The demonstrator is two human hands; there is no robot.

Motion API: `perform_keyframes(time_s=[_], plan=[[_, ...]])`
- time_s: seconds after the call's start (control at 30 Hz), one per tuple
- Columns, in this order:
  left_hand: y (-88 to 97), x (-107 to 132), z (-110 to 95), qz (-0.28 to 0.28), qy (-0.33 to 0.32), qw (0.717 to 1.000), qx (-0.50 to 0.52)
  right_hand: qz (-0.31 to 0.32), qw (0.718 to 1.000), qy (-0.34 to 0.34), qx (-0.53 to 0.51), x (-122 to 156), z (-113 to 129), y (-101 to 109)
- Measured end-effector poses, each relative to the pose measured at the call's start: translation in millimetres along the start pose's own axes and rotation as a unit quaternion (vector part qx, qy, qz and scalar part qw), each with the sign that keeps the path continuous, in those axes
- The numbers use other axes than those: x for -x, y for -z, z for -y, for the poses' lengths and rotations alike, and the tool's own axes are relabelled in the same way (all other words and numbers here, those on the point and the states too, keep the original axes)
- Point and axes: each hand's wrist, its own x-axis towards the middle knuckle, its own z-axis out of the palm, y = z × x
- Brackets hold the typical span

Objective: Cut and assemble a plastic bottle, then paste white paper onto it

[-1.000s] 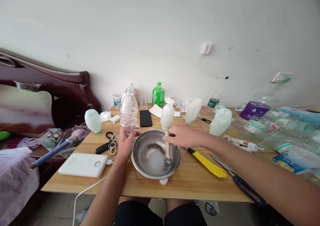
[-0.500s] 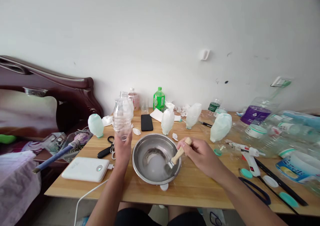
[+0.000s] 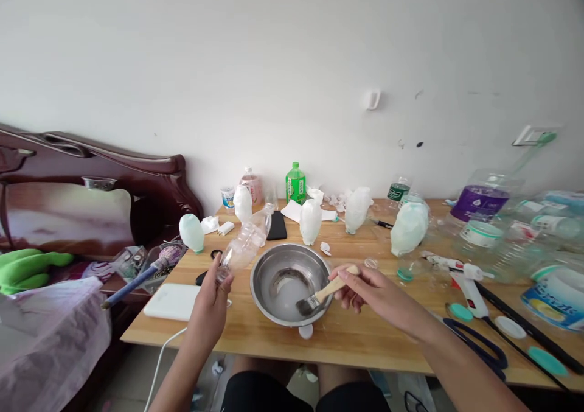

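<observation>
A clear plastic bottle (image 3: 244,241) is gripped near its base by my left hand (image 3: 213,296). It tilts with its neck up and to the right, reaching toward the bowl's far left side. My right hand (image 3: 365,287) is closed on the wooden handle of a paintbrush (image 3: 329,288). The brush's dark bristles hang inside the steel bowl (image 3: 258,299), above or touching the cloudy whitish liquid (image 3: 286,296); I cannot tell which. Behind the bowl stands a white paper-covered form (image 3: 311,222).
More paper-covered forms stand around, such as a pale green one (image 3: 191,232) on the left. A green bottle (image 3: 295,184) and a black phone (image 3: 276,226) lie farther back. A power bank (image 3: 170,301) sits left. On the right are a glue gun (image 3: 469,287), scissors (image 3: 477,345) and several clear bottles.
The bottle in my left hand has gone from upright to tilted right and sits lower. The brush has turned flatter, still over the bowl. The view has shifted slightly left.
</observation>
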Motion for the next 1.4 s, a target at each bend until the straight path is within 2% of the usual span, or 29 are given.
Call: perform_keyframes(time_s=[0.07, 0.17, 0.27, 0.43, 0.5, 0.7, 0.87, 1.1, 1.4], plan=[[-0.7, -2.3, -5.2, 0.015, 0.032, 0.999, 0.002, -0.03, 1.0, -0.007, -0.004, 4.6, -7.5, -7.3], [-2.8, -8.3, -11.6, 0.02, 0.067, 0.996, 0.061, -0.058, 0.997, 0.027, 0.046, 16.0, -8.8, -15.1], [-4.2, -11.3, -15.5, 0.033, 0.092, 0.991, 0.086, -0.063, 0.991, 0.062, 0.097, 29.3, 3.0, -18.6], [-7.4, -2.9, -15.9, 0.042, 0.11, 0.991, 0.07, -0.05, 0.97, 0.16, 0.175, 40.9, 24.7, -24.2], [-8.6, 1.7, -14.2, 0.044, 0.117, 0.99, 0.059, -0.062, 0.958, 0.188, 0.205, 43.0, 28.1, -25.4], [-5.5, 7.4, -11.5, 0.043, 0.096, 0.994, 0.021, -0.165, 0.91, 0.274, 0.265, 44.8, 31.8, -18.7], [-3.3, 6.6, -10.5, 0.058, 0.078, 0.995, 0.013, -0.188, 0.871, 0.346, 0.292, 37.0, 35.3, -14.8], [-8.6, 5.9, -2.0, 0.04, 0.051, 0.997, 0.033, -0.182, 0.848, 0.36, 0.344, 52.0, 36.0, -23.8], [-7.5, 1.5, -0.1, 0.056, 0.071, 0.996, 0.011, -0.129, 0.856, 0.361, 0.347, 57.0, 28.1, -34.3]])
